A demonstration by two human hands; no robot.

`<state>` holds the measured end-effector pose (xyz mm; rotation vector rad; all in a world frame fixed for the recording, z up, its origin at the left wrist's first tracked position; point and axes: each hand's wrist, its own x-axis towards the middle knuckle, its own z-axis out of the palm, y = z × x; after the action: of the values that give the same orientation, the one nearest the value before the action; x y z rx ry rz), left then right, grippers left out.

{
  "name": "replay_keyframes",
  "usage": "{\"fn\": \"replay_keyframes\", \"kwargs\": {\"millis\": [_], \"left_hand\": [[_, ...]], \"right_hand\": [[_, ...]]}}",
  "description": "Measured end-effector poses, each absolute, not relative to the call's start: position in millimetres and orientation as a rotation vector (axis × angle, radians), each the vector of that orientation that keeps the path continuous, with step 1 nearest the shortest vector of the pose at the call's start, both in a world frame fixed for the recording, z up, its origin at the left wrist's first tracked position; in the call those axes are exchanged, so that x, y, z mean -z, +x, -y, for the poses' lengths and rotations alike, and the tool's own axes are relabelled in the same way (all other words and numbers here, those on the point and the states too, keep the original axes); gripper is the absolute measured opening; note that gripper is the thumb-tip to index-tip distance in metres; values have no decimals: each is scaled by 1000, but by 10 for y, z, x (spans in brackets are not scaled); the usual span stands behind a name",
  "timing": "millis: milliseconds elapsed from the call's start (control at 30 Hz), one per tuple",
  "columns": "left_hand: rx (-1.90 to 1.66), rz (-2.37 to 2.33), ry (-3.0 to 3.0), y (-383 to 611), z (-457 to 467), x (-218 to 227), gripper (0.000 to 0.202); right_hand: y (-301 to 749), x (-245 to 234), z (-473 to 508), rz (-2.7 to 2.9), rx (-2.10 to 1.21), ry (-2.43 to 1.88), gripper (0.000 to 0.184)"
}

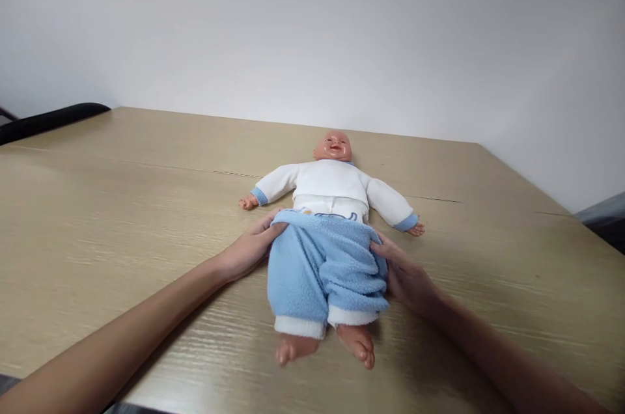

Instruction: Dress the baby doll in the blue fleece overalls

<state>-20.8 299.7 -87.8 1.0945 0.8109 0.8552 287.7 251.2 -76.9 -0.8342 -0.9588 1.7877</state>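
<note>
Fingers grip the blue trousers at both sides.

A doll lies on its back on the wood-toned desk, its head near the far edge and its bare feet toward the near edge. It wears a white top with blue cuffs and light-blue fleece trousers with white cuffs. The left hand pinches the waistband at the side toward the desk's left edge; the right hand grips the opposite side of the trousers. Both arms of the doll spread outward. A black chair back stands by the far left corner.
</note>
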Motion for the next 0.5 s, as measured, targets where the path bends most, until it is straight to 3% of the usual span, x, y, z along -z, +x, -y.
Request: {"fn": "replay_keyframes", "kwargs": {"millis": [500], "left_hand": [[-911,-734,1334,-272,-3092,725,37]], "right_hand": [[3030,765,-2502,1220,-1539,-966,23]]}}
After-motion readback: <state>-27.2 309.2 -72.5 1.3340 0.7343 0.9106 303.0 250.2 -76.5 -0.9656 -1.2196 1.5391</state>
